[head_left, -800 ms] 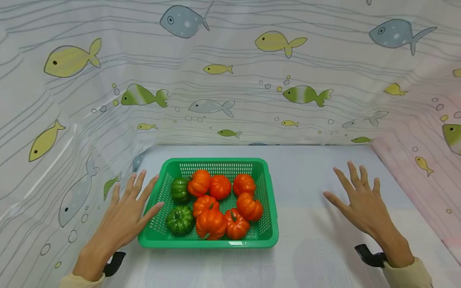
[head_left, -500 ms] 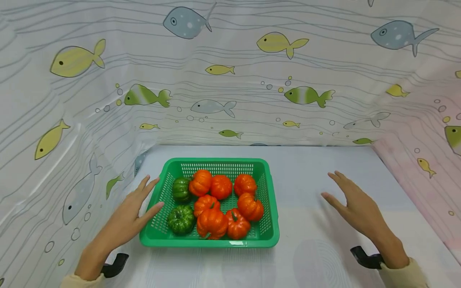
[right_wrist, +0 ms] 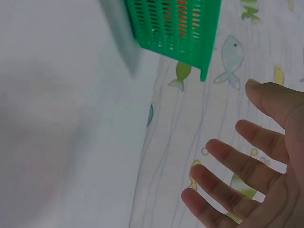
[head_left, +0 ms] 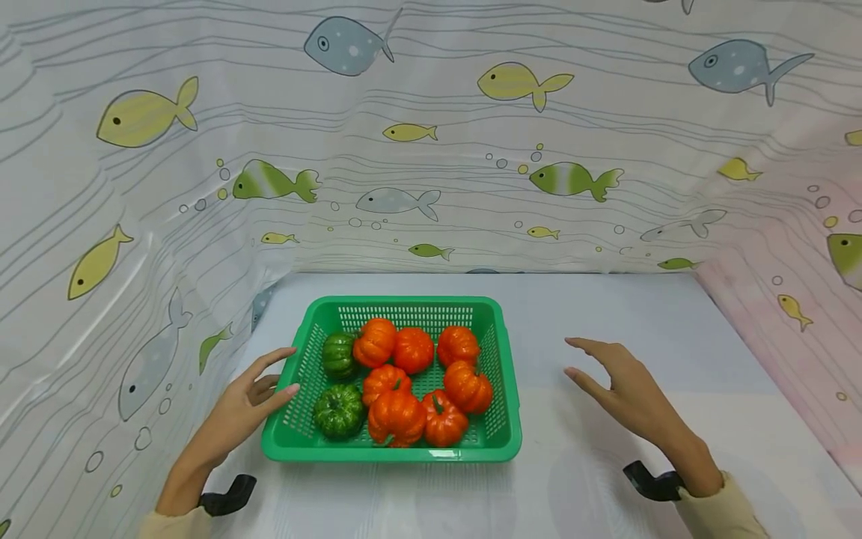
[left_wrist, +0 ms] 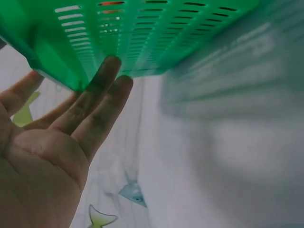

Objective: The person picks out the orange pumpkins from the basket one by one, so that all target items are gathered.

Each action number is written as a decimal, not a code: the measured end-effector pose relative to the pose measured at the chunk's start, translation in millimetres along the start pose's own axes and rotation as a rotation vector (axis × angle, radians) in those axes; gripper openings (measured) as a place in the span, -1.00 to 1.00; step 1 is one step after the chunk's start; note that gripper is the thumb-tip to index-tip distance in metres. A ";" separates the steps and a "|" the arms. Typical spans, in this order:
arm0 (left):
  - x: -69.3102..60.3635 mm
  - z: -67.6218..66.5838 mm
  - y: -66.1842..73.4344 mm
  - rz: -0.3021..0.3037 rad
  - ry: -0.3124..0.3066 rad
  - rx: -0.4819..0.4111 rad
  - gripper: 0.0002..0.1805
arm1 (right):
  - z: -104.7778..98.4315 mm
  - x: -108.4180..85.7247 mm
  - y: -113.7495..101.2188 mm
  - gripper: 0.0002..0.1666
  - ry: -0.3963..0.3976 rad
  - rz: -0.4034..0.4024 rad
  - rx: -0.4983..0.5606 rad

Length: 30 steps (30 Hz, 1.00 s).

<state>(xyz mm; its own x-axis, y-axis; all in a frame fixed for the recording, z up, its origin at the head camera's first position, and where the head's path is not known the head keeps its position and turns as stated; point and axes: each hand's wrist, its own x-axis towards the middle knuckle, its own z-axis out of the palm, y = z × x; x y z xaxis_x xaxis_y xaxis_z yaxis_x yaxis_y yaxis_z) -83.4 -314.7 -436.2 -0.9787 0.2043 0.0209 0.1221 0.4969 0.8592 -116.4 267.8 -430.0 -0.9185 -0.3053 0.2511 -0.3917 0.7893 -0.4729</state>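
R hand (head_left: 626, 389) nearer green basket (head_left: 390, 454), long axis L-R (L hand (head_left: 236, 412) alongside)

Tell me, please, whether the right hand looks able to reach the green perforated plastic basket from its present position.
Probably yes. The right hand holds nothing, its fingers point toward the green perforated plastic basket, and nothing visible stands between them; there is only a gap to cross.
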 end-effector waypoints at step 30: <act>2.4 1.5 -56.2 0.207 -0.197 -0.364 -0.10 | 25.3 30.8 -51.2 -0.42 -0.078 -0.182 0.153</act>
<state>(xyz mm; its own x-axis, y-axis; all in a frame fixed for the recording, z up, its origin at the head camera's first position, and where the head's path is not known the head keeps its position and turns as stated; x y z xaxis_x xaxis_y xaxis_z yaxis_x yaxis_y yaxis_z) -92.3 -340.9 -485.2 -0.8853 0.4423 0.1436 0.2114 0.1078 0.9714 -125.9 204.5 -419.4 -0.8313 -0.4797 0.2808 -0.5490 0.6295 -0.5499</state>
